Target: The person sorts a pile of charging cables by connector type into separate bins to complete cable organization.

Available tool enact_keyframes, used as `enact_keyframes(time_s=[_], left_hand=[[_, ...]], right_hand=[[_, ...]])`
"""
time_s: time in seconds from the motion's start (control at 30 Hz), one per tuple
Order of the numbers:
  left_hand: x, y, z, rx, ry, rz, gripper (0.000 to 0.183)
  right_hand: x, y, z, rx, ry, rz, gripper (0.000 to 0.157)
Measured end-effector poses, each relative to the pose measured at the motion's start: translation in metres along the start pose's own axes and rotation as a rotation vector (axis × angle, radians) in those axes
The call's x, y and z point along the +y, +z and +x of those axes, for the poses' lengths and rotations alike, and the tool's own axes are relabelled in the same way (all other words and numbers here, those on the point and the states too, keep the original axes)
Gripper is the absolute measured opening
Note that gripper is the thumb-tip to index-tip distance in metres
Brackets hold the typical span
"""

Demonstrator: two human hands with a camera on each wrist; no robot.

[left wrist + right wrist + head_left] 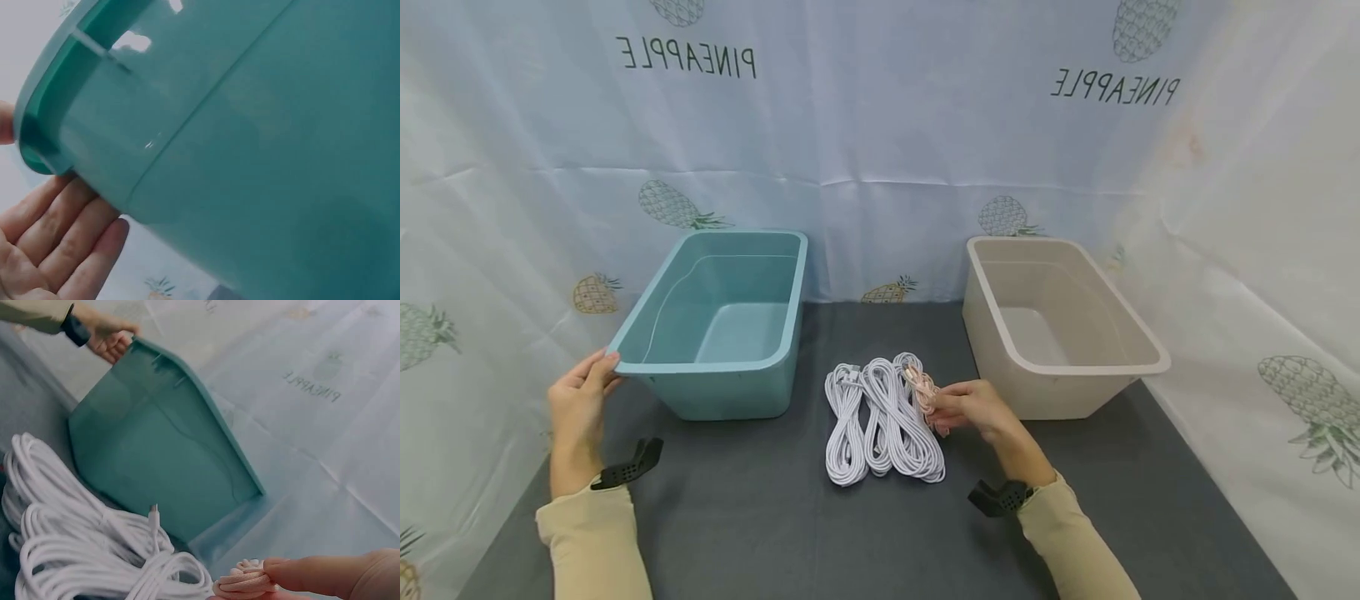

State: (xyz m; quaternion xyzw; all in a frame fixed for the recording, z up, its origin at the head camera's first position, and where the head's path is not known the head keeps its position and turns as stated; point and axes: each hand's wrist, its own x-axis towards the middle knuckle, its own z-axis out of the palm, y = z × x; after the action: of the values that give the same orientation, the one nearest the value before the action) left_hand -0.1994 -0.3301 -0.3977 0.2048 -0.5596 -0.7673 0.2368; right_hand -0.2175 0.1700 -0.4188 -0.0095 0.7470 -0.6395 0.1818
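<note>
At the near left corner of the teal bin (722, 392), my left hand (578, 408) grips the rim, thumb on top and fingers (65, 234) under the lip. My right hand (977, 408) pinches a small pink coiled cable (922, 385) between thumb and fingers. That cable overlaps the right edge of several white cable bundles (898, 417), which lie side by side between the two bins. In the right wrist view a USB-C style plug (154, 519) sticks up from the white loops. Most of the pink coil's lower part is hidden behind my fingers.
A beige bin (1075, 392) stands right of the cables, close beyond my right hand. Dark grey cloth covers the table (760, 508). A pale curtain (887, 125) printed with pineapples hangs behind and on both sides. Both wrists wear black straps.
</note>
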Motion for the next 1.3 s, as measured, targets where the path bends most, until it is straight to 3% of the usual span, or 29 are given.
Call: enact_keyframes(time_s=[0.13,0.3,0.53,0.7,1.03,1.3], left_hand=[[-0.006,0.002,-0.004,0.054,0.023,-0.037,0.014],[-0.011,0.005,-0.006,0.048,0.059,-0.091,0.024],[-0.015,0.008,-0.009,0.044,0.076,-0.075,0.019],[-0.015,0.011,-0.008,0.048,0.093,-0.083,0.014],[-0.013,0.016,-0.006,0.049,0.14,-0.152,0.023],[-0.014,0.017,-0.004,0.05,0.113,-0.127,0.022]], right_hand=[[-0.007,0.006,0.001,-0.034,0.022,0.036,0.037],[-0.014,0.015,0.005,-0.044,0.029,0.059,0.038],[-0.031,0.03,0.014,-0.086,-0.007,0.128,0.039],[-0.051,0.043,0.021,-0.093,-0.014,0.163,0.036],[-0.096,0.078,0.042,-0.129,-0.023,0.187,0.034],[-0.128,0.105,0.061,-0.156,-0.001,0.219,0.031]])
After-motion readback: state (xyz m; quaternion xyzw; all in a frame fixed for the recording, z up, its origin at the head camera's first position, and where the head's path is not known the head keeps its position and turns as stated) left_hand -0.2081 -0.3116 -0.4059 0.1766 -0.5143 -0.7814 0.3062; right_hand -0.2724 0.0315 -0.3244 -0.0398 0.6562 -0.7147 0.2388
